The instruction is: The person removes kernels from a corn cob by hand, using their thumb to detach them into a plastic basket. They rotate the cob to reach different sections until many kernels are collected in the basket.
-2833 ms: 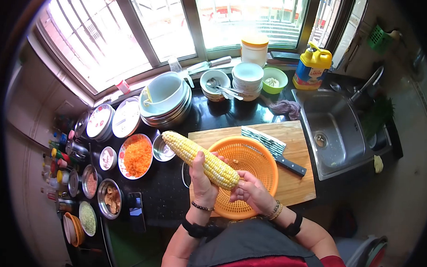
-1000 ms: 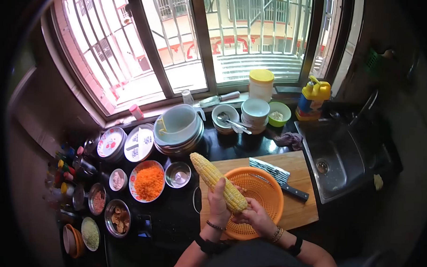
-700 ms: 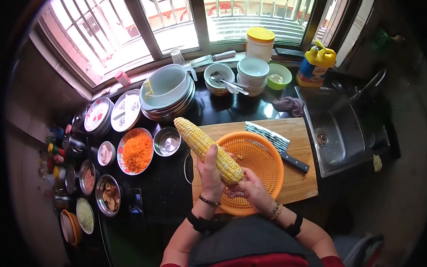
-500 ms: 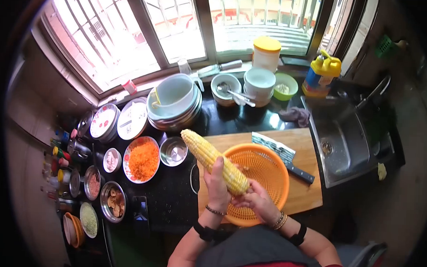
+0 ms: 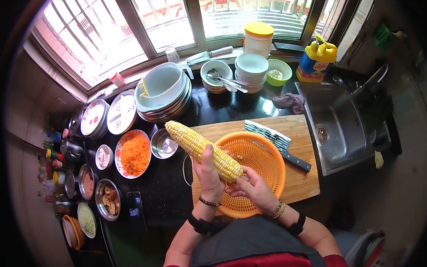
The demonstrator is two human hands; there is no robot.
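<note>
A husked ear of corn (image 5: 189,141) with pale yellow kernels is held slantwise, its narrow tip up and to the left. My left hand (image 5: 209,179) wraps around its lower half, thumb laid along the near side. At the thick lower end, the fingers of my right hand (image 5: 257,190) close on the cob, partly hidden by it. Beneath both hands lies an orange plastic strainer basket (image 5: 281,183), with a few small pale bits inside. The basket rests on a wooden cutting board (image 5: 304,132). Beside it on the board is a cleaver (image 5: 295,161) with a dark handle.
To the left stand a plate of shredded carrot (image 5: 134,154), a steel bowl (image 5: 165,145) and a bowl of brown pieces (image 5: 108,199). Stacked bowls (image 5: 251,71) and a large pale blue basin (image 5: 161,87) line the back. A sink (image 5: 338,119) is at right.
The whole scene has shifted slightly left and up in view. Both hands keep their hold on the corn, whose tilt is nearly the same; the right fingers have shifted slightly at its lower end.
</note>
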